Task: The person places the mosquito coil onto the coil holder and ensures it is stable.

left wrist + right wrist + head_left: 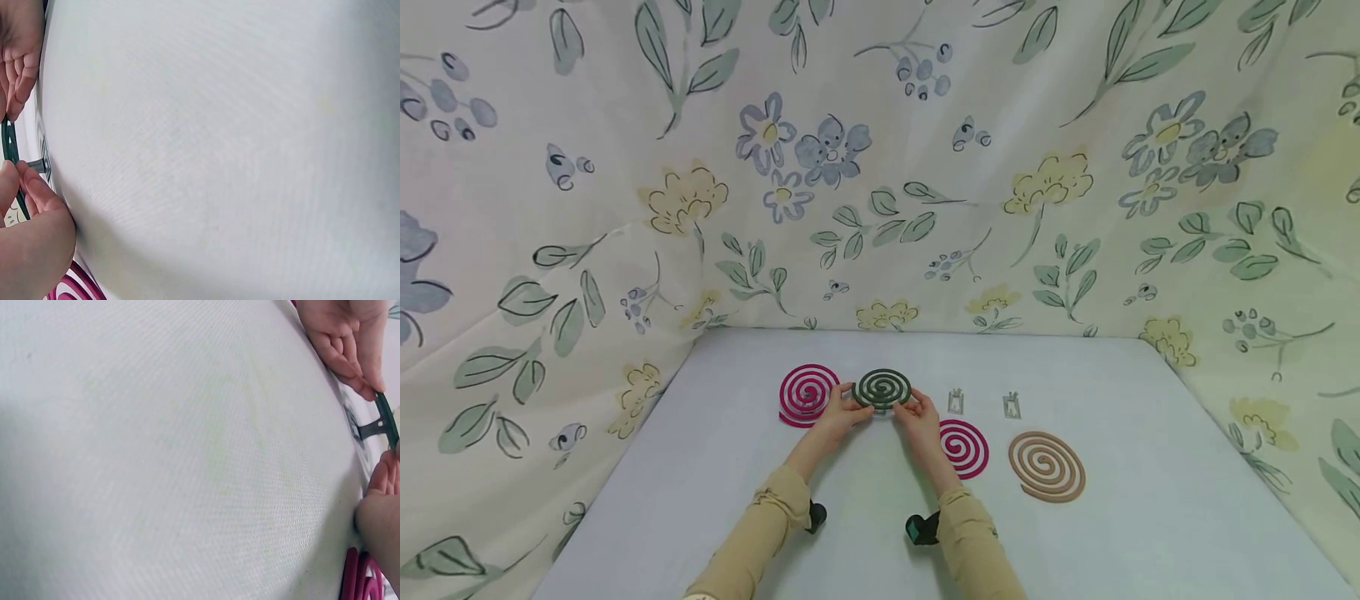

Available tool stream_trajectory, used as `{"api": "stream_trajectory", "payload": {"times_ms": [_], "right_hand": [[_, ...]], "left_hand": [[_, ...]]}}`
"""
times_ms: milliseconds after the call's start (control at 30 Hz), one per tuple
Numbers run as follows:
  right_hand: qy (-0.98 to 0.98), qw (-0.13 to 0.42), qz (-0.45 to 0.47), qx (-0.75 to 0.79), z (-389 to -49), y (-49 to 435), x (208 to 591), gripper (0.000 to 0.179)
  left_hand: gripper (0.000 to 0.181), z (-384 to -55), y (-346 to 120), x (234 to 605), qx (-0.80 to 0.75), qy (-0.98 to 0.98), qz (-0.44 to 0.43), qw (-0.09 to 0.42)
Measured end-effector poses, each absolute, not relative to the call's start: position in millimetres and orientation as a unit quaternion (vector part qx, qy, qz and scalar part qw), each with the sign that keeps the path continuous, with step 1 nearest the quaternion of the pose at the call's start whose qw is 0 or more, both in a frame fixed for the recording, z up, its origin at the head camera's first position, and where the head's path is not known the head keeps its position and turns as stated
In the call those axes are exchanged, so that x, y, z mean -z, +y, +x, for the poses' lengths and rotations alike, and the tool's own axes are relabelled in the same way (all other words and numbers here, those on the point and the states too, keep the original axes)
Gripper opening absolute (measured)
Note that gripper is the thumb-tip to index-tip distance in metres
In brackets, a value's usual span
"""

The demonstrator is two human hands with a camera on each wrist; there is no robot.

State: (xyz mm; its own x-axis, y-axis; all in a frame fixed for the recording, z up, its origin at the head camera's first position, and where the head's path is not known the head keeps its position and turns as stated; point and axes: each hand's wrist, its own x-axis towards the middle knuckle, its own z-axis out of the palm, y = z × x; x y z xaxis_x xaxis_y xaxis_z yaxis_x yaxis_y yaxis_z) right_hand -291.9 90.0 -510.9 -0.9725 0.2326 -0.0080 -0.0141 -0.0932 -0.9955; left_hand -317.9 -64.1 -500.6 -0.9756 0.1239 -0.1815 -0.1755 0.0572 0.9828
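Observation:
A dark green mosquito coil is held level above the table between both hands. My left hand pinches its left edge, and my right hand pinches the right edge. Beneath the coil, a small metal coil stand rises from the table in the right wrist view; its tip meets or nearly meets the coil's underside. To the left of my left hand is a magenta coil, with a small grey piece at its centre. Another magenta coil lies beside my right forearm, which partly covers it.
Two flat metal stands lie right of the hands. A tan coil lies farther right on the white table. Floral cloth hangs behind and at the sides. Dark wrist devices sit under the forearms.

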Motion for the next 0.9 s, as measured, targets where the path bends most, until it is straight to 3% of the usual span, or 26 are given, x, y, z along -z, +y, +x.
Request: {"api": "stream_trajectory", "payload": {"times_ms": [200, 333, 433, 567, 733, 900], "right_hand": [[-0.672, 0.072, -0.085, -0.733, -288, 90, 504, 0.052], [-0.661, 0.105, -0.051, -0.742, -296, 93, 521, 0.056], [-0.649, 0.141, -0.009, -0.748, -324, 100, 570, 0.057], [-0.656, 0.144, 0.003, -0.741, -372, 110, 643, 0.061], [-0.659, 0.132, -0.006, -0.740, -391, 114, 670, 0.064], [-0.667, 0.111, -0.027, -0.736, -333, 101, 581, 0.061]], "left_hand": [[0.072, -333, -69, 524, -0.699, 0.708, 0.024, 0.102], [0.069, -331, -68, 522, -0.698, 0.709, 0.020, 0.102], [0.066, -320, -65, 506, -0.692, 0.714, 0.005, 0.105], [0.067, -317, -65, 500, -0.701, 0.704, -0.003, 0.113], [0.068, -317, -64, 500, -0.706, 0.699, -0.009, 0.115], [0.066, -318, -64, 502, -0.710, 0.694, -0.002, 0.115]]}}
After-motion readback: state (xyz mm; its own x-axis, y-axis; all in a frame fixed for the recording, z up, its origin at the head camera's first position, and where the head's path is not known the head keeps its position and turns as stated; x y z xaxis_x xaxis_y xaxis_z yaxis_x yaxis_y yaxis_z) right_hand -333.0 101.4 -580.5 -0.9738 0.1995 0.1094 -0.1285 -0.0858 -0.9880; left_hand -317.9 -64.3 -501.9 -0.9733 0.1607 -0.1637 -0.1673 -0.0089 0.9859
